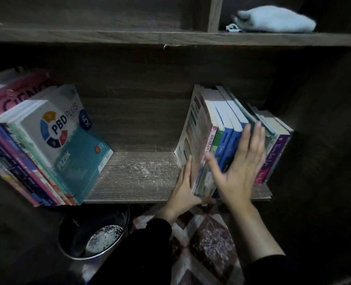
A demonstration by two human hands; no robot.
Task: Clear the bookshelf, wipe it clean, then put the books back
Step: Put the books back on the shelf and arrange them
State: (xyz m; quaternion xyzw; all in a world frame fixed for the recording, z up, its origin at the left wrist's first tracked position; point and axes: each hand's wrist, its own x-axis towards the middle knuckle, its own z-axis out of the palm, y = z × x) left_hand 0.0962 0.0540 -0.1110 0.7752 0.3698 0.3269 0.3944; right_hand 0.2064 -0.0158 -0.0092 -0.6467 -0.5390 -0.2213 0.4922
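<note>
Middle shelf [137, 177] of the dark wood bookshelf, seen from above. Two groups of books stand on it with a bare, dusty, scuffed stretch between them. Right group of books [224, 124] stands toward the right end of the shelf, spines at the front edge, tops fanned apart. Both hands are on this group. Left hand [186, 186] lies flat against the outer cover on the group's left side, fingers straight and pointing up, thumb low by the front edge; it presses, I see no curl round anything. Right hand [240, 163] is spread open across the blue spines, palm on them, fingers straight, thumb out to the left; image is motion-blurred here. Left group of books [16, 153] leans at the left end of the shelf, a teal and white "PBD Plus" workbook [67, 136] outermost, its cover facing the gap. On the upper shelf [108, 36], in the right compartment, lies a bunched pale blue cloth [273, 19]. Below the front edge, on the floor: a dark round bucket [71, 229] with something white inside, and beside it a patterned mat [211, 243]. Black sleeves [141, 243] on both arms.
</note>
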